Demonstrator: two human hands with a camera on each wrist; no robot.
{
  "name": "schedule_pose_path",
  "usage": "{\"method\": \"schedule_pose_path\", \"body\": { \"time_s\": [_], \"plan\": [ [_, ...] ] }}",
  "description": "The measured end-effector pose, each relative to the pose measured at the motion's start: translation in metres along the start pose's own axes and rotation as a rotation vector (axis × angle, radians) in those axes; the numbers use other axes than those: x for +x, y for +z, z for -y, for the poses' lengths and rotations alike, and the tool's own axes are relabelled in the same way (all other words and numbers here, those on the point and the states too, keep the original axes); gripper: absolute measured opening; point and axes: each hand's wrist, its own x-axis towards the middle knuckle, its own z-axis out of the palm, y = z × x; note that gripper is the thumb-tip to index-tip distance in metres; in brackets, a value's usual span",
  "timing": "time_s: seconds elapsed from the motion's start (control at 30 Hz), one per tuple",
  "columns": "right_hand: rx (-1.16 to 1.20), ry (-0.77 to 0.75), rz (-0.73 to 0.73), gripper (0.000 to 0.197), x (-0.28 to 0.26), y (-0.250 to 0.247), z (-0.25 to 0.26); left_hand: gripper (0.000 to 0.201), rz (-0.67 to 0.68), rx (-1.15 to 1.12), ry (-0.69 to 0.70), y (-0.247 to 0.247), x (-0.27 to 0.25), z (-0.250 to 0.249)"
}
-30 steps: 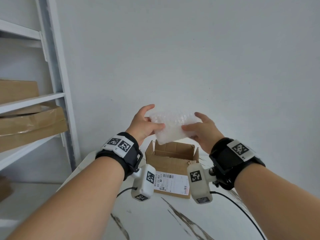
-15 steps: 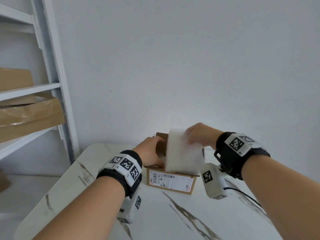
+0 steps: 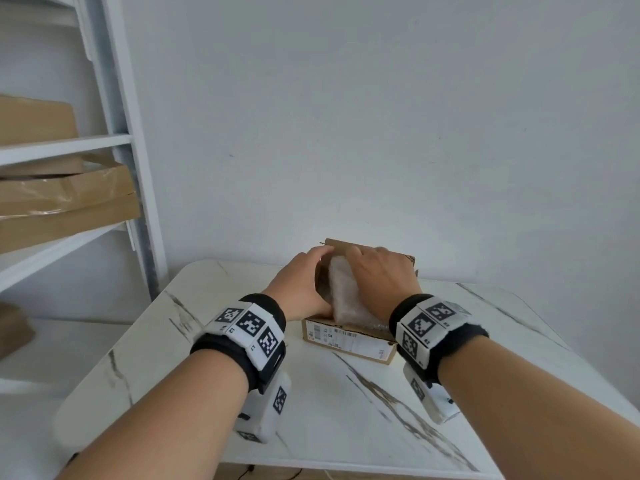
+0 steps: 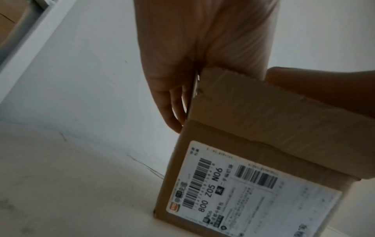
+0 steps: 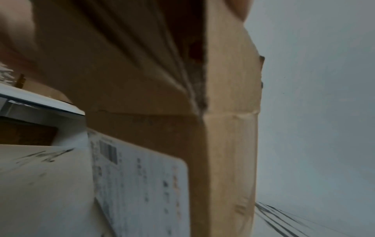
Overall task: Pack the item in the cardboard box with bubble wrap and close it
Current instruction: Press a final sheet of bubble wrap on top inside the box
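A small brown cardboard box (image 3: 349, 339) with a white shipping label stands open on the white marble table (image 3: 329, 417). A bubble-wrapped item (image 3: 343, 292) stands on end in the box and sticks out above its rim. My right hand (image 3: 381, 278) lies over the bundle with its fingers curled round the far side. My left hand (image 3: 298, 285) holds the box's left flap. In the left wrist view its fingers (image 4: 172, 104) run straight down outside the box (image 4: 253, 184), the thumb over the front flap. The right wrist view shows only the box's front corner (image 5: 223, 144).
A white shelf unit (image 3: 121, 140) stands at the left with flat cardboard boxes (image 3: 69, 206) on it. A plain white wall rises right behind the box. The table's bare front part lies between my forearms, with its rounded edge near me.
Both hands came down from chest height with the bundle. The right hand carried it into the box. The left hand let go of the bundle and took the box's left flap.
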Motion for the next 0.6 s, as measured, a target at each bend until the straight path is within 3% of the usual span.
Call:
{"method": "schedule_pose_path", "body": {
  "time_s": [0.23, 0.37, 0.5, 0.6],
  "plan": [
    [0.311, -0.008, 0.246, 0.033, -0.003, -0.011, -0.012, 0.090, 0.036, 0.075, -0.050, -0.002, -0.007, -0.005],
    [0.418, -0.037, 0.365, 0.051, -0.009, -0.012, -0.028, 0.065, -0.013, -0.012, -0.115, -0.012, -0.006, -0.006],
    [0.187, -0.102, 0.370, 0.032, -0.013, -0.017, -0.022, 0.050, -0.138, -0.244, -0.270, -0.024, 0.000, -0.007],
    [-0.014, -0.193, 0.319, 0.023, -0.015, -0.022, -0.006, 0.050, -0.063, -0.139, -0.324, -0.025, 0.010, -0.017]
  ]
}}
